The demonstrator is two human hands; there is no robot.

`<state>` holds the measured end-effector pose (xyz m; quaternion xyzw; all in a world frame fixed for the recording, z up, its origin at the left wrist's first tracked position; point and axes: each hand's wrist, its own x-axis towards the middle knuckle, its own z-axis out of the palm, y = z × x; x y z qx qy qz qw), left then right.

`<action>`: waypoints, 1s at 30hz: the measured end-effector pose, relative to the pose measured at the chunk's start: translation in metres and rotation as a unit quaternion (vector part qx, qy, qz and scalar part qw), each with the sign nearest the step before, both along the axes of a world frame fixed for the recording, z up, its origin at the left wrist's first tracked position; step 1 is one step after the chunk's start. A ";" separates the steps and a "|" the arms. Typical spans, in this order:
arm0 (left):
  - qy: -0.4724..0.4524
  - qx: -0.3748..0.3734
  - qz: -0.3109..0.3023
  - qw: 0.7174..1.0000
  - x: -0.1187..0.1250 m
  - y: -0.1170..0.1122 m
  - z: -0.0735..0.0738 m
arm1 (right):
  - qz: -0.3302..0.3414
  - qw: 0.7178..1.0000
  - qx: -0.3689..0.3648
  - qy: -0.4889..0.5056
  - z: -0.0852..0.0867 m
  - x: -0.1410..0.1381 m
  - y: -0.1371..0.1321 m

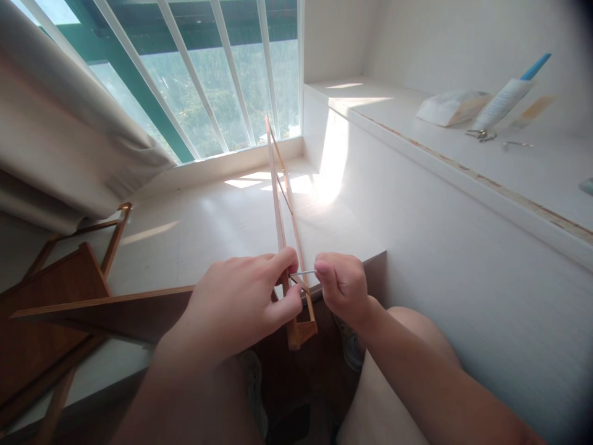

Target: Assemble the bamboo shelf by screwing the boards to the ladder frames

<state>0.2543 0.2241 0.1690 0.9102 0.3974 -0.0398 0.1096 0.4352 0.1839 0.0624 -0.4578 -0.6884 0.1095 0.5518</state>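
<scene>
A long, narrow wooden frame (279, 216) stretches from between my knees toward the window, with slim rails and thin crosspieces. My left hand (245, 296) is closed on the frame's near part, thumb and fingers on either side of a rail. A thin silver rod (304, 272), like the shaft of a hex key, runs level from my right fist to that rail. My right hand (343, 284) is wrapped round the rod's other end, which is hidden inside the fist. The rod's tip meets the rail beside my left fingertips.
Brown wooden panels and frame pieces (60, 290) lie at the left, below a curtain (69, 123). On the right ledge (398, 117) are a white tube with a blue tip (504, 102), a plastic packet (451, 108) and small metal fittings (482, 135). A barred window stands ahead.
</scene>
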 end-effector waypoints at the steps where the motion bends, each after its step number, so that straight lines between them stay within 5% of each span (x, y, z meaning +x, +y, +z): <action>1: 0.000 0.000 0.001 1.000 0.000 0.000 0.000 | 0.002 1.000 0.008 0.002 -0.002 0.000 0.001; 16: 0.000 0.007 -0.004 1.000 -0.001 0.001 0.000 | 0.032 0.998 0.045 -0.012 -0.011 0.004 0.007; 30: 0.005 0.004 0.001 1.000 -0.001 0.001 -0.001 | -0.008 0.995 -0.080 0.060 0.008 -0.007 -0.007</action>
